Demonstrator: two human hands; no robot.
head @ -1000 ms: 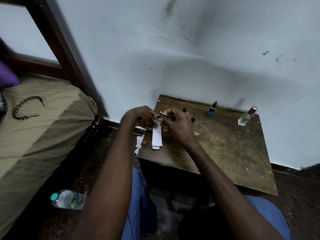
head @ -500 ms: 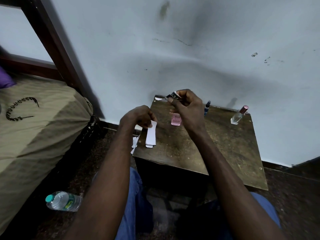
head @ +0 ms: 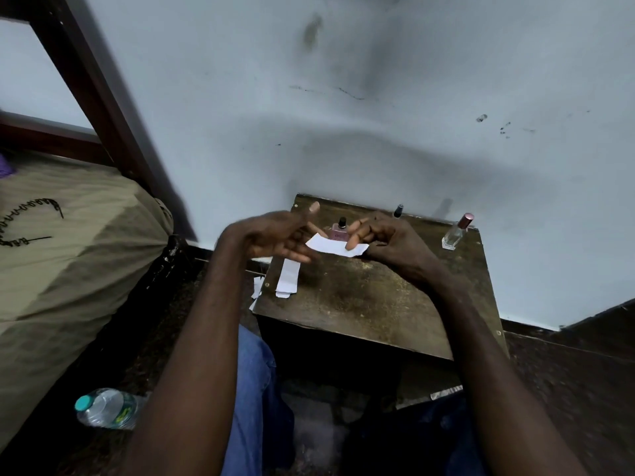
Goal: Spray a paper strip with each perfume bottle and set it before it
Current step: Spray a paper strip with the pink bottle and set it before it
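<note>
Hands meeting at centre frame above a small brown wooden table (head: 371, 304), 1 white paper strip (head: 331, 248) between them
Right hand (head: 390, 242) pinches the strip's right end, holding it level in front of the pink square perfume bottle (head: 339, 232) with a black cap; left hand (head: 275, 237) is spread, fingers straight, gripping nothing, just beside the strip's left end. Right of these, by the wall, stand a small dark blue bottle (head: 398, 211) and a clear glass bottle (head: 455, 233) with a rose cap. A stack of white paper strips (head: 288, 280) lies at the table's left edge
</note>
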